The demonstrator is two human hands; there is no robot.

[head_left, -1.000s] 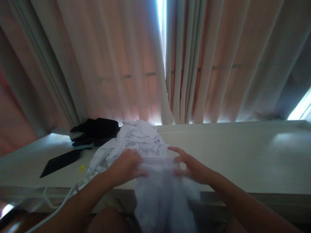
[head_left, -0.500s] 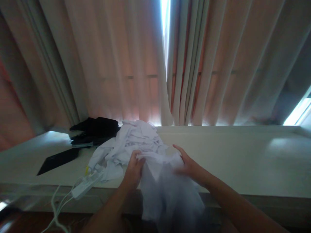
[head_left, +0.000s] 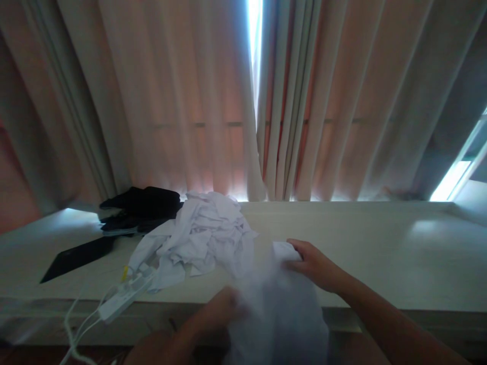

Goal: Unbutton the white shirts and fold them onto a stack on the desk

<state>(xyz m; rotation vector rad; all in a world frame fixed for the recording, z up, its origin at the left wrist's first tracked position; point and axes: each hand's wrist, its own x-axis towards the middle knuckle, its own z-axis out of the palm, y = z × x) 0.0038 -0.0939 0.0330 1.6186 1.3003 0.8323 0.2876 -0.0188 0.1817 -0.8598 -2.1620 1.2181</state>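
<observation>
A white garment [head_left: 281, 309], partly blurred, hangs over the front edge of the ledge. My right hand [head_left: 310, 261] pinches its upper right corner between thumb and fingers. At the garment's left side is my left hand [head_left: 228, 306], smeared by motion, so whether its fingers grip the cloth does not show. Just beyond, a crumpled heap of white clothes [head_left: 213, 233] lies on the ledge. The lower end of the held garment runs out of the picture.
Folded black clothes [head_left: 146, 205] are stacked left of the white heap, with a flat dark object [head_left: 78, 256] in front. A white power strip [head_left: 125, 296] with cables sits at the ledge's [head_left: 365, 253] front edge. Long curtains [head_left: 190, 101] hang behind.
My left hand has come down and away from the garment's top edge, towards me. The right hand keeps the corner and has shifted slightly right. The view has turned a little.
</observation>
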